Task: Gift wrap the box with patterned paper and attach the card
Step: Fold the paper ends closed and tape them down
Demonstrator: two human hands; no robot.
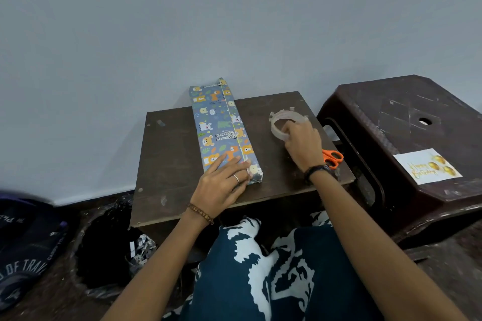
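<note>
Nearest the viewer, a person's lap in dark blue cloth with white patterning fills the bottom of the view, and two bare forearms reach forward over it onto a small dark wooden worktop.

The left hand lies flat, fingers straight, on the near end of a long narrow box already covered in blue paper printed with cartoon animals. Its grip is open and holds nothing – the palm and fingers simply press down, most likely to keep the paper's seam closed and stop the box sliding while tape is fetched. A ring shows on one finger and a beaded bracelet circles the wrist.

To the right, a little further on, the right hand rests on a roll of clear tape lying on the worktop. Its fingertips curl over the roll's near rim in a narrow grip, probably to pull off a strip. Several short tabs of tape stand up around the roll's edge.

Just behind the right wrist, orange-handled scissors lie at the worktop's right edge, within easy reach.

The box runs away from the viewer, its far end reaching past the worktop's back edge toward a plain grey wall.

Well apart on the right, a birthday card with gold balloons waits on a dark plastic stool – not yet attached.
</note>
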